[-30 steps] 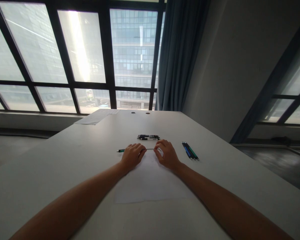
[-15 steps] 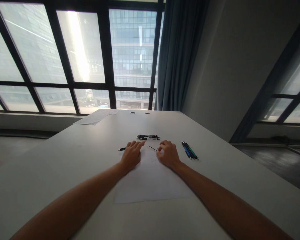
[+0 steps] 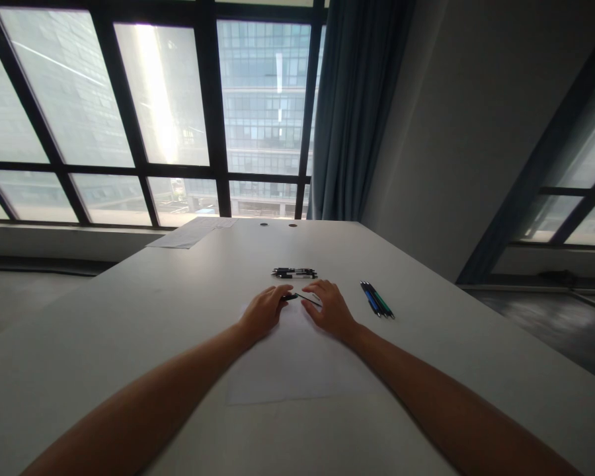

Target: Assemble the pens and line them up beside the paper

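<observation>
My left hand [image 3: 264,309] is closed around a dark pen barrel [image 3: 288,297], whose end sticks out past the fingertips toward the right. In my right hand [image 3: 330,307] is a thin dark pen refill [image 3: 307,299], lying between the thumb and the curled fingers. The refill's left end meets or nearly meets the end of the barrel; I cannot tell whether it is inside. Both hands rest over a white sheet of paper [image 3: 302,370].
Several black-and-white pens [image 3: 294,272] lie beyond my hands. To the right is a group of blue, black and green pens [image 3: 377,300]. Papers [image 3: 181,235] lie at the far left of the white table [image 3: 129,317], in front of windows and a blue curtain [image 3: 350,119].
My left hand has taken hold of the pen barrel that lay to its left and brought it between the hands. The right hand's fingers have spread somewhat around the refill.
</observation>
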The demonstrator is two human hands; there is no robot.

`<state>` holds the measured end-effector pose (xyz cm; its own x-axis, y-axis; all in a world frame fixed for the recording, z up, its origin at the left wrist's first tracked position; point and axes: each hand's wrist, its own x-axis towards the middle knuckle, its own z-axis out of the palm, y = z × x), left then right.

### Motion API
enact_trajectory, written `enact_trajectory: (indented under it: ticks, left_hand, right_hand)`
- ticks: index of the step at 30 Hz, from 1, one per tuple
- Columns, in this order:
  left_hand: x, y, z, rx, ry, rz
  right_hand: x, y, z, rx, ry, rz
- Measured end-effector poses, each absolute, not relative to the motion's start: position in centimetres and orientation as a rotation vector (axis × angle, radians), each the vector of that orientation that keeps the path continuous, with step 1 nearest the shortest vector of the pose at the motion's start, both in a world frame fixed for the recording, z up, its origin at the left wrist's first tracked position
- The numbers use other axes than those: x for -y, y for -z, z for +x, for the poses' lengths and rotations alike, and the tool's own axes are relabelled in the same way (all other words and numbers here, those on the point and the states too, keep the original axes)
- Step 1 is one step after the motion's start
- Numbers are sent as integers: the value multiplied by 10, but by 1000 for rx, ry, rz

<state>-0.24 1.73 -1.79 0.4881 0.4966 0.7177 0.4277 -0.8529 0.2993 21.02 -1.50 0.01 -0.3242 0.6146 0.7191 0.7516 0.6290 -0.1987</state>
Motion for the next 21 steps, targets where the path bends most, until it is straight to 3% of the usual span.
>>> enact_trajectory:
  ticks: [8,21]
  left_hand:
    - [-15,17,-2,-796,-1236,2685]
    - [-4,0,-4,-1238,-1090,2755]
  right_hand:
    - [16,0,208,2083,146,-982]
    - [19,2,206,2155,99,-1118]
